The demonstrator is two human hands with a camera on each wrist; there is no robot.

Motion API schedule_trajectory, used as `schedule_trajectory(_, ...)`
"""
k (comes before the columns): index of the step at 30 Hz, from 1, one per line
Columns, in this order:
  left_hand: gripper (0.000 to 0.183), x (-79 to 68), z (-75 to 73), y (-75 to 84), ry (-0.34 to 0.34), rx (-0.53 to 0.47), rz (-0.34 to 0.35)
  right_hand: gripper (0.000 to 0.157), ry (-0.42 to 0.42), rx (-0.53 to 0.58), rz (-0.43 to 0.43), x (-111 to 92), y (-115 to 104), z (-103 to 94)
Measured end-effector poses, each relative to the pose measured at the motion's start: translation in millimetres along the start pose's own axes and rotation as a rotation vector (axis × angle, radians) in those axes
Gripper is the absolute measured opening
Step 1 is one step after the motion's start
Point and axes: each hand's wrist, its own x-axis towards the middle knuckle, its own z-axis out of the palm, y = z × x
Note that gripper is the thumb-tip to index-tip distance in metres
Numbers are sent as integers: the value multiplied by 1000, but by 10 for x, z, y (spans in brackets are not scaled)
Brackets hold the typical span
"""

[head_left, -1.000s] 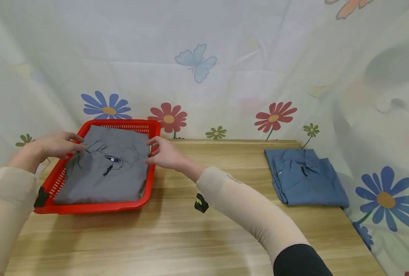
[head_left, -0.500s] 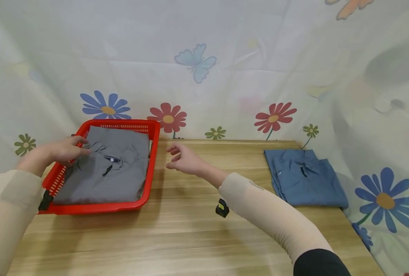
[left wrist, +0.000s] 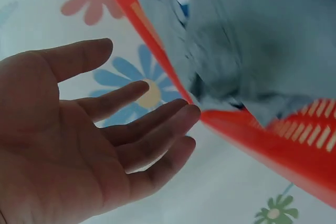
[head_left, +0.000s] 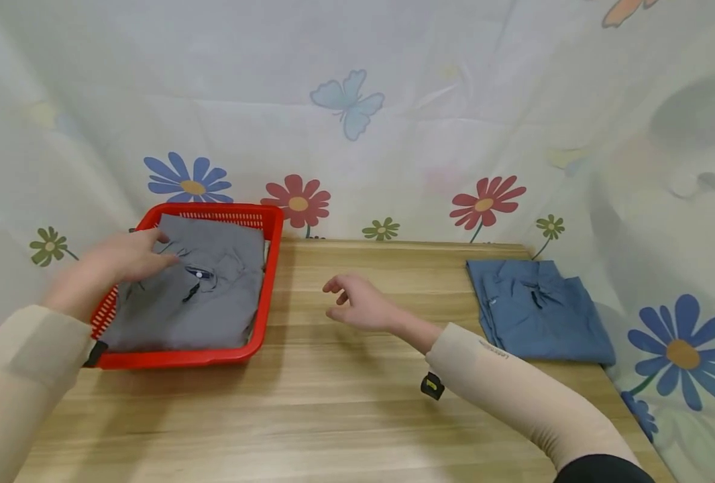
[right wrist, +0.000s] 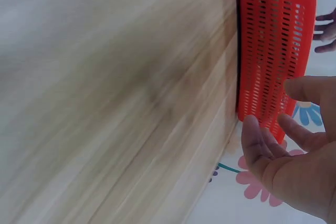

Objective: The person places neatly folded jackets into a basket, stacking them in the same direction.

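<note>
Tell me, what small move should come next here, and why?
Probably move the right grip toward the folded blue garment. That garment lies on the table, outside the red basket, while the gray garment is already inside. The right grip holds nothing and is between basket and blue garment in the head view.

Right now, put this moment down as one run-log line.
left hand: empty, at red basket | right hand: empty, above table | gray garment: folded, in red basket | blue garment: folded, on table

A pale flower-printed sheet [head_left: 430, 154] hangs behind a wood-grain table [head_left: 309, 409].
</note>
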Motion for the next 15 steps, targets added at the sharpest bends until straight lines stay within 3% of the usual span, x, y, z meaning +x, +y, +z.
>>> schedule_trajectory(6, 65, -131, 99, 235, 23, 37, 96, 37, -50, -104, 2, -250, 67, -21)
schedule_trajectory(15, 58, -311, 350, 619, 55, 1, 214, 29, -25, -7, -6, -580, 267, -86)
